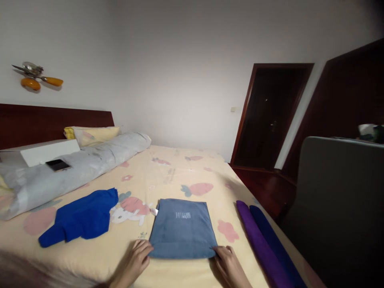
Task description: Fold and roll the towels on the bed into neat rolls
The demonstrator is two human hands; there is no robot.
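Observation:
A grey-blue folded cloth (183, 228) lies flat on the bed in front of me, with small white lettering upside down and a white tag at its far left corner. My left hand (138, 256) pinches its near left corner. At the near right corner, the fingers of my right hand (228, 262) are closed on the same cloth. Left of it, a crumpled bright blue cloth (85, 218) is spread on the sheet. To the right lie a long purple roll (261, 240) and a dark blue roll (274, 244), side by side near the bed's edge.
The bed (168, 176) has a cream sheet with carrots and flowers. A long grey bolster (99, 160), a black phone (58, 165), a white box (49, 152) and a yellow pillow (97, 135) are near the headboard. A dark panel (339, 200) stands beyond the right edge.

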